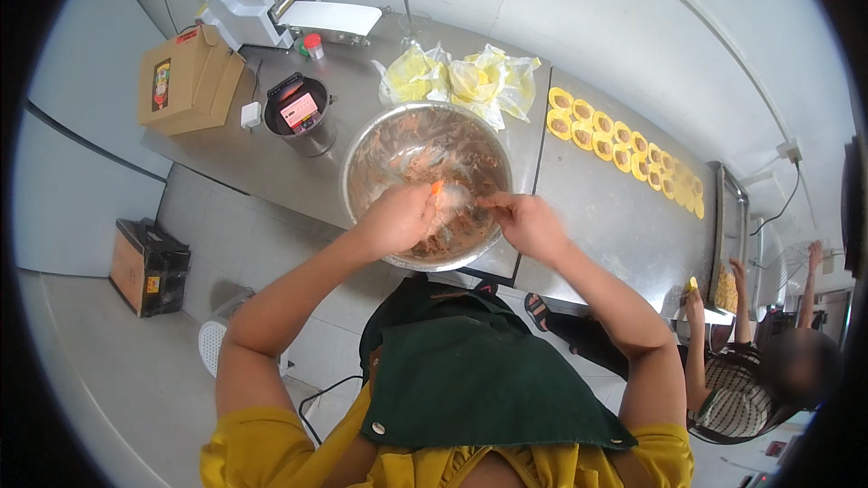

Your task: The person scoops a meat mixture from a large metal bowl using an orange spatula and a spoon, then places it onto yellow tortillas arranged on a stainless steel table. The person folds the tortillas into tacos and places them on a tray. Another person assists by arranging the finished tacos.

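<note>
A large steel mixing bowl [359,149] stands at the table's front edge, its inner wall smeared with brownish-pink filling [452,233]. Over it, my left hand [398,220] is closed on an orange-handled tool [438,187] with a pale, blurred blade; its exact kind does not show. My right hand [532,226] reaches over the bowl's right rim, its fingers drawn together and pointing at the blade. Filling seems to cling to those fingertips. Whether they touch the blade, or pinch anything, is hidden by blur.
Behind the bowl lie yellow wrappers in crumpled plastic bags [488,81]. To the right, rows of yellow rounds topped with filling [622,134] line the steel table [624,226]. At left are a dark pot [312,136], a cardboard box [185,81] and a machine [249,4]. Another person [741,389] works at far right.
</note>
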`<control>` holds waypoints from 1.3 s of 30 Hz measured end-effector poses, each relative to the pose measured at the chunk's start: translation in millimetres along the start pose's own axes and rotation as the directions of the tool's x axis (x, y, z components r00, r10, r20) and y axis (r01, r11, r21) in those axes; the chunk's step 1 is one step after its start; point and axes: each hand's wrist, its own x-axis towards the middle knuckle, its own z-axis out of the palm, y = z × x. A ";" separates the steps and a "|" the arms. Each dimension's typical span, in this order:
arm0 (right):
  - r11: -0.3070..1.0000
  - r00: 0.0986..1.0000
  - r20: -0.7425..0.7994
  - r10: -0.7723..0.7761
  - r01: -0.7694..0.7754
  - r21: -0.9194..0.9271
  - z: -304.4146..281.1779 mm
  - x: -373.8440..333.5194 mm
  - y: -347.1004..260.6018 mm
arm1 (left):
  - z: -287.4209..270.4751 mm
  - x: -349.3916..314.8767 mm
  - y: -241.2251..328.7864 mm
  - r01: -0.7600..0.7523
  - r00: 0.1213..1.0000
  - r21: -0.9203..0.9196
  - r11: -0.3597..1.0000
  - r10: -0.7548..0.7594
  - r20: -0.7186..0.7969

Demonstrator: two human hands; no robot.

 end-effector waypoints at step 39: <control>-0.308 0.896 0.271 0.352 -0.162 0.937 -146.2 -164.0 192.0 | 112.5 87.2 94.0 0.135 0.963 0.080 0.988 -0.112 -0.245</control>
